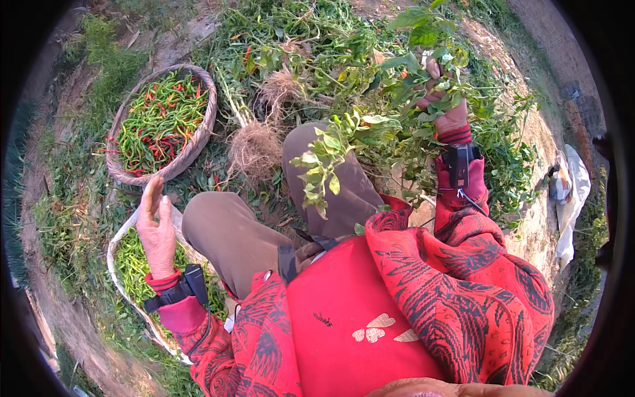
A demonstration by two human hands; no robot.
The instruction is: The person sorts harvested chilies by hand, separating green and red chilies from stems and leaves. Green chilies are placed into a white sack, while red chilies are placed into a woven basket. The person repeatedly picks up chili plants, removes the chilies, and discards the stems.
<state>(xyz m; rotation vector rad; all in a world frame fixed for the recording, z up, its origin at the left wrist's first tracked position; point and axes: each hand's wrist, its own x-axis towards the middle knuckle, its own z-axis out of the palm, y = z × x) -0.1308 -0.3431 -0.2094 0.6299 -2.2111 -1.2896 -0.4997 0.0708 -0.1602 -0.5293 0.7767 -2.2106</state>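
My right hand [444, 99] is closed around the stems of a leafy pepper plant [421, 74] at the upper right; its leaves partly cover the fingers. One leafy branch [325, 164] hangs over my knee. My left hand [158, 228] is raised, fingers apart and holding nothing visible, above a white-rimmed container of green peppers [131, 263]. Just beyond its fingertips stands a woven basket [206, 124] heaped with green and red chili peppers [161, 119].
Uprooted pepper plants with bare root balls [255, 149] lie in a pile beyond my knees. Loose leaves and stalks cover the ground around the basket. A white plastic sheet [573, 203] lies at the far right.
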